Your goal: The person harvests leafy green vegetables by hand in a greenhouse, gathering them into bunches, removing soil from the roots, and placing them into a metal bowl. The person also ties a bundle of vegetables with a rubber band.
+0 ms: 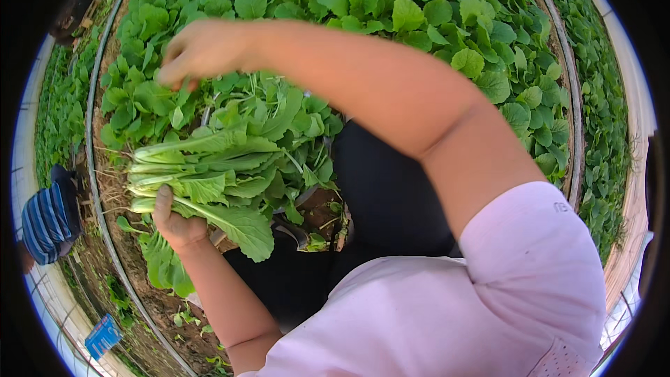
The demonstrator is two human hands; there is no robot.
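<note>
My left hand [180, 226] grips a bunch of leafy greens [209, 154] near its pale stem bases. The thin roots of the bunch point left and its leaves spread right, towards my knees. Higher up, my right hand [201, 55] is blurred, with its fingers curled over the growing leafy plants [149, 97]. Whether anything is between those fingers cannot be made out. Below the left hand, more loose leaves [165, 262] hang over the soil. A heap of greens [309, 125] lies behind the bunch, partly covered by it.
A hose or pipe [93, 139] runs along the bed's left side, and another pipe [568, 63] along its right. A person in a striped shirt [47, 222] is at far left. A blue printed item [103, 336] is at lower left. My dark-clad knee [387, 188] borders the heap.
</note>
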